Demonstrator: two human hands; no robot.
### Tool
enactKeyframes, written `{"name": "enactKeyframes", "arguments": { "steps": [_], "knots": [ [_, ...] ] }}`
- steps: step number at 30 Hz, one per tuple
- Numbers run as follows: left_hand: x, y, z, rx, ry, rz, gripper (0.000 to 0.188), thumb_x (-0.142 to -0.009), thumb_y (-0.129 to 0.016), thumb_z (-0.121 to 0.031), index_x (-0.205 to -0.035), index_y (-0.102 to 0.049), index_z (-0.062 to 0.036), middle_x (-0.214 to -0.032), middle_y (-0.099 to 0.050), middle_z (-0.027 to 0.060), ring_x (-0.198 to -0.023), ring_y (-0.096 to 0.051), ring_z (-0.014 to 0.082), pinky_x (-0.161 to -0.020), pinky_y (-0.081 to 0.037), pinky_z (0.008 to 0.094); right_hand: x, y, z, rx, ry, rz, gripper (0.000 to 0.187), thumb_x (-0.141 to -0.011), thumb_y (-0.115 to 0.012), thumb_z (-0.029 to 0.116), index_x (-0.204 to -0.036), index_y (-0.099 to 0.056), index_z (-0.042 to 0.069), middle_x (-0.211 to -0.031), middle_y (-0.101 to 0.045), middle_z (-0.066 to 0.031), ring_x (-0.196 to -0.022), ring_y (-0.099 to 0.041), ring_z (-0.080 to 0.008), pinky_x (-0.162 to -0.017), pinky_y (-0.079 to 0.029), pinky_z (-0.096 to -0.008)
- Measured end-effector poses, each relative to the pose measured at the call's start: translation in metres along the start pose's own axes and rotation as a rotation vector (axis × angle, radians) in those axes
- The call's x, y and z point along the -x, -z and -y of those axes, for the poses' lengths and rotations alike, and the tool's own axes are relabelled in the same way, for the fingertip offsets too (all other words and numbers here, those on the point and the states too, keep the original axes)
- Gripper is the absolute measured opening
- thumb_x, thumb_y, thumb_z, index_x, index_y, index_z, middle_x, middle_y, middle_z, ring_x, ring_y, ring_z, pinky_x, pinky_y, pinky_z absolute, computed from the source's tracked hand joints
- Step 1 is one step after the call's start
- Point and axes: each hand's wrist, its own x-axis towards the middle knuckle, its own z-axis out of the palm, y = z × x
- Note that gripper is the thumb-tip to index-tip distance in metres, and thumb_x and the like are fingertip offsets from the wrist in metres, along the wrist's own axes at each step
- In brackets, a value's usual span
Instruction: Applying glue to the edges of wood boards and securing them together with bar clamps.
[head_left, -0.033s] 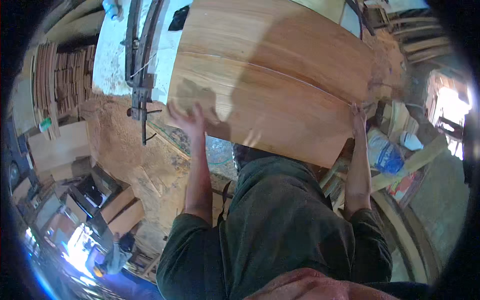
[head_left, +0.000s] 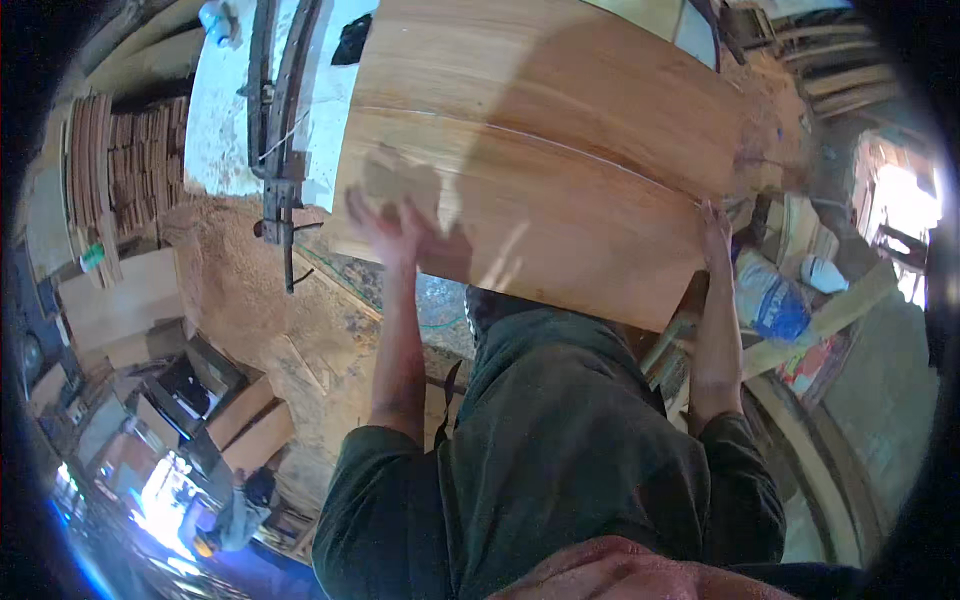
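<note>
A broad wooden board (head_left: 590, 215) lies before me, with a thin pale seam running across it. My left hand (head_left: 393, 232) is over its near left part, fingers spread and slightly blurred, holding nothing. Whether that palm touches the wood I cannot tell. At the board's right edge, by the end of the seam, my right hand (head_left: 714, 238) grips the wood. The underside of the board and part of the right fingers are hidden.
Left of the board, a long metal bar clamp (head_left: 282, 190) lies across a white tabletop (head_left: 222, 125). A plastic-wrapped bundle (head_left: 775, 300) and timber offcuts stand at the right. Stacked slats (head_left: 148, 150) fill the far left. Another person (head_left: 237, 515) is at the lower left.
My left hand has shifted slightly to the right and away from me over the board, its fingers still spread. The right hand stays at the edge.
</note>
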Motion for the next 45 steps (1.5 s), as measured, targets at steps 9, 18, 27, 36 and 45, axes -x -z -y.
{"name": "enactKeyframes", "arguments": {
  "steps": [9,18,27,36,45],
  "knots": [
    [-0.080,-0.116,-0.152,0.132,-0.639,0.360,0.063,-0.092,-0.053,-0.033,-0.143,-0.038,-0.0002,-0.148,-0.036,0.0239,-0.137,-0.033,0.0431,-0.115,-0.025,0.0528,0.031,-0.040,0.063,0.259,-0.119,-0.016,0.044,-0.095,-0.065,0.030,-0.130,-0.055,0.006,-0.123,-0.059,-0.0031,-0.107,-0.055,-0.0135,-0.083,-0.048,-0.0305],
    [-0.069,-0.140,-0.156,0.078,-0.639,0.410,0.055,-0.092,-0.045,-0.035,-0.137,-0.050,-0.0033,-0.145,-0.044,0.0181,-0.137,-0.037,0.0367,-0.116,-0.019,0.0546,0.024,-0.020,0.009,-0.289,-0.119,-0.068,0.043,-0.091,-0.070,0.032,-0.122,-0.060,0.004,-0.114,-0.062,-0.0011,-0.096,-0.059,-0.0111,-0.082,-0.048,-0.0272],
    [-0.076,-0.146,-0.160,0.071,-0.650,0.446,0.054,-0.088,-0.050,-0.030,-0.137,-0.049,-0.0059,-0.143,-0.045,0.0168,-0.137,-0.035,0.0405,-0.116,-0.020,0.0558,0.025,-0.015,0.004,-0.172,-0.043,-0.053,0.033,-0.097,-0.062,0.023,-0.126,-0.060,0.008,-0.115,-0.062,0.0007,-0.105,-0.056,-0.0117,-0.090,-0.046,-0.0279],
    [-0.067,-0.159,-0.142,0.007,-0.683,0.428,0.054,-0.093,-0.048,-0.036,-0.139,-0.048,-0.0097,-0.145,-0.044,0.0145,-0.140,-0.033,0.0377,-0.117,-0.014,0.0576,0.024,-0.004,0.020,-0.524,-0.308,-0.026,0.041,-0.102,-0.050,0.030,-0.134,-0.051,0.005,-0.131,-0.058,-0.0063,-0.118,-0.056,-0.0210,-0.103,-0.044,-0.0396],
    [0.031,-0.066,-0.101,0.220,0.016,-0.082,0.052,-0.093,-0.060,-0.019,-0.135,-0.040,0.0040,-0.137,-0.041,0.0189,-0.130,-0.037,0.0297,-0.112,-0.026,0.0447,-0.008,0.031,0.009,-0.468,-0.398,0.206,0.050,-0.094,-0.060,0.043,-0.125,-0.062,0.004,-0.121,-0.065,-0.0049,-0.109,-0.059,-0.0201,-0.095,-0.045,-0.0358]
  ]
}}
